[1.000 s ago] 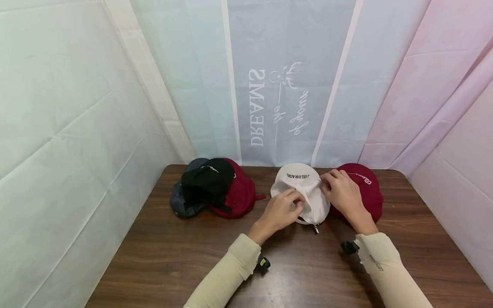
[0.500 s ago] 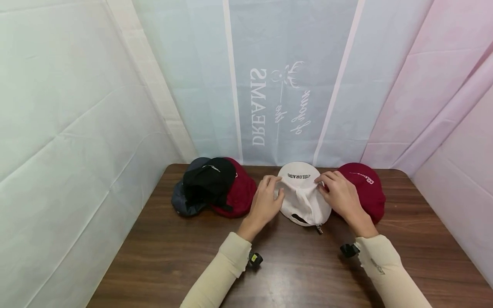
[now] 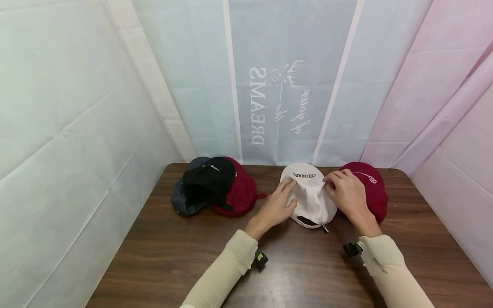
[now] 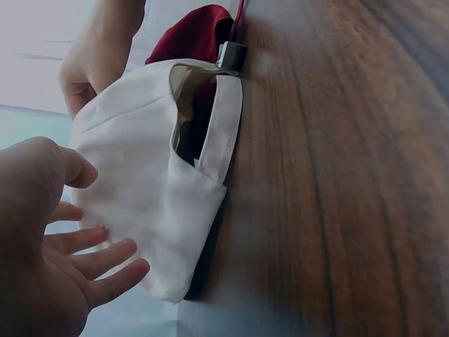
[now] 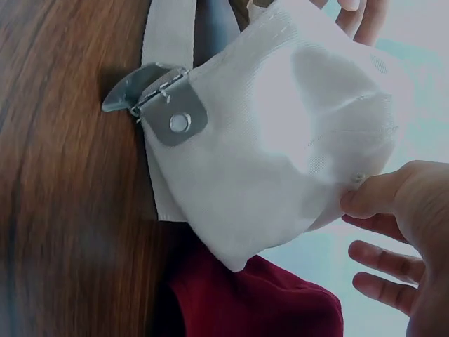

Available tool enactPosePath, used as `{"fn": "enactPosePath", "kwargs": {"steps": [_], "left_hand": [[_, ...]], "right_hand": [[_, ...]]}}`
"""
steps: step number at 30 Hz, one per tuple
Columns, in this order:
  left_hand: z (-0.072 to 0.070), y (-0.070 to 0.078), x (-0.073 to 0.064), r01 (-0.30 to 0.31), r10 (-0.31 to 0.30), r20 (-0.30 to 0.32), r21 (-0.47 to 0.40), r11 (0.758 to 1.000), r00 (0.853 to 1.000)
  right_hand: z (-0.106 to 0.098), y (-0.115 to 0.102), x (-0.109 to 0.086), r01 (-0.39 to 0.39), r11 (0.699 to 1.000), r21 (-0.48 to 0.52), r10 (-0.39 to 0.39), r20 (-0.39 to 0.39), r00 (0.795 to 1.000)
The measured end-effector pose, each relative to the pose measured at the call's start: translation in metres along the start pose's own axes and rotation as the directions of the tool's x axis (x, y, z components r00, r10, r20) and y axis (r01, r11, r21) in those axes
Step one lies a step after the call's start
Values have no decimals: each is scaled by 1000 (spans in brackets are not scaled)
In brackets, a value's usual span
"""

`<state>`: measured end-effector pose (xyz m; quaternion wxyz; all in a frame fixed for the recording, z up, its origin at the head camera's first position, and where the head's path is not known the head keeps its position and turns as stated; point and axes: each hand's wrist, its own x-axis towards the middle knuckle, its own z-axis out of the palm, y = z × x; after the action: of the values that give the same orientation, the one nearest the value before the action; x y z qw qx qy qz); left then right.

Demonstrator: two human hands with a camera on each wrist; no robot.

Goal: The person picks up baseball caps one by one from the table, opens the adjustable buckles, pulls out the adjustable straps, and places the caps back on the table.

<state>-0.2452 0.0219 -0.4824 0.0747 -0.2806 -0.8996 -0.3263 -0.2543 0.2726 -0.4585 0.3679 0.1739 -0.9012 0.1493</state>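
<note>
A white baseball cap (image 3: 313, 203) lettered COLORADO sits on the wooden table, its rear strap opening (image 4: 193, 133) toward the person. A metal buckle (image 5: 158, 102) hangs at the end of the strap. My left hand (image 3: 275, 209) is at the cap's left side, fingers spread and loosely extended against the white cloth, thumb apart. On the other side, my right hand (image 3: 348, 194) pinches the cap's cloth between thumb and forefinger, its other fingers loose. Just behind that hand lies a dark red cap (image 3: 371, 184), partly hidden by it.
On the left of the table (image 3: 308, 273), a black cap (image 3: 212, 179) overlaps another dark red cap (image 3: 242, 192) and a navy cap (image 3: 186, 205). A printed curtain (image 3: 289, 42) hangs along the table's back edge, with pale cloth walls on both sides.
My left hand moved from over the cap's middle out to its left side, then back in against the cloth. The white cap has shifted slightly right, its crown smoother and rear opening showing more.
</note>
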Motion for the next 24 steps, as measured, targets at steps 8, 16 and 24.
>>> {"fn": "enactPosePath", "kwargs": {"steps": [8, 16, 24], "left_hand": [[2, 4, 9, -42, 42, 67, -2, 999, 997], [1, 6, 13, -46, 46, 97, -8, 999, 994], [-5, 2, 11, -51, 53, 94, -21, 998, 994]], "right_hand": [[-8, 8, -4, -29, 999, -19, 29, -16, 999], [-8, 12, -6, -45, 999, -19, 45, -18, 999], [-9, 3, -5, -68, 998, 3, 68, -1, 998]]}}
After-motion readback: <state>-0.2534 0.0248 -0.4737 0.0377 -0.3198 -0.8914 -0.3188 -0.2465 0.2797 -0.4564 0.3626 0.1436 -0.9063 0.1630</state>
